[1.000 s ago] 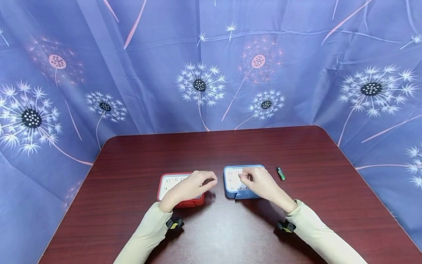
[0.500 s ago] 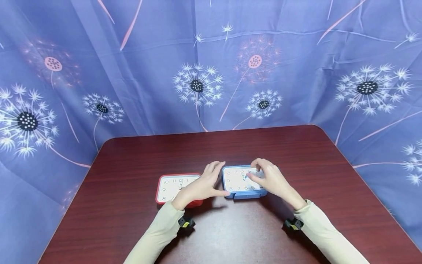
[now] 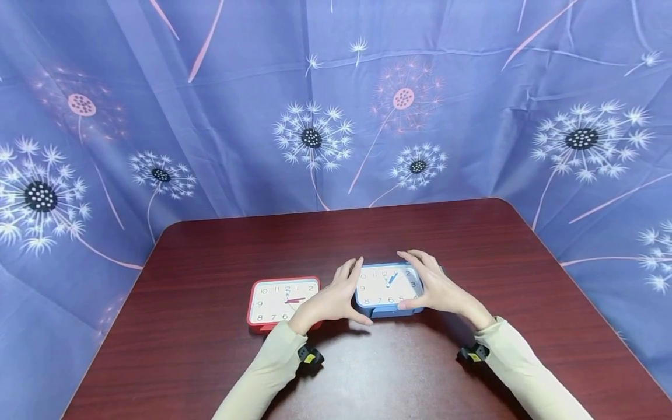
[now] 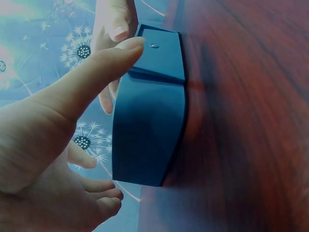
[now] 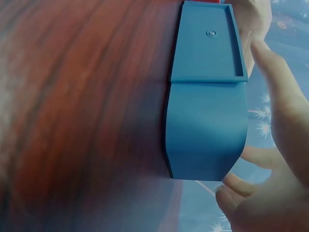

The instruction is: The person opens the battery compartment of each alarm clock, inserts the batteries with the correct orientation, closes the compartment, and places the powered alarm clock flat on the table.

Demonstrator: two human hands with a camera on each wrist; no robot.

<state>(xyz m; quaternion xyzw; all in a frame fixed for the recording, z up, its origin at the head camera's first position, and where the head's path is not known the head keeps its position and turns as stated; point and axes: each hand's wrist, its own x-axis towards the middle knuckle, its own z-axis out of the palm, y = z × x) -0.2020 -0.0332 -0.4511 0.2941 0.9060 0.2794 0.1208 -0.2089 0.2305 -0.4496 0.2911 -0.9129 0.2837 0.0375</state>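
A blue clock [image 3: 375, 287] with a white face lies face up on the table, its blue hands pointing near 1. My left hand [image 3: 338, 296] is spread at its left end, thumb towards the front and fingers towards the back. At the right end my right hand [image 3: 434, 290] is spread likewise, its thumb over the front rim. In both wrist views the fingers are extended around the clock body without curling in. The clock's front side [image 5: 207, 53] has a recessed panel with a small round screw-like dot. A red clock [image 3: 273, 303] lies left of the left hand, partly covered by that forearm.
Both clocks lie on a dark red wood-grain table [image 3: 462, 233]. Behind it hangs a blue curtain [image 3: 236, 116] with dandelion prints. Each sleeve carries a black wrist camera, one at the left wrist [image 3: 311, 356].
My left hand has moved right from over the red clock to the blue clock's left end. My right hand has shifted right and opened out, uncovering the clock face; the green battery is now hidden.
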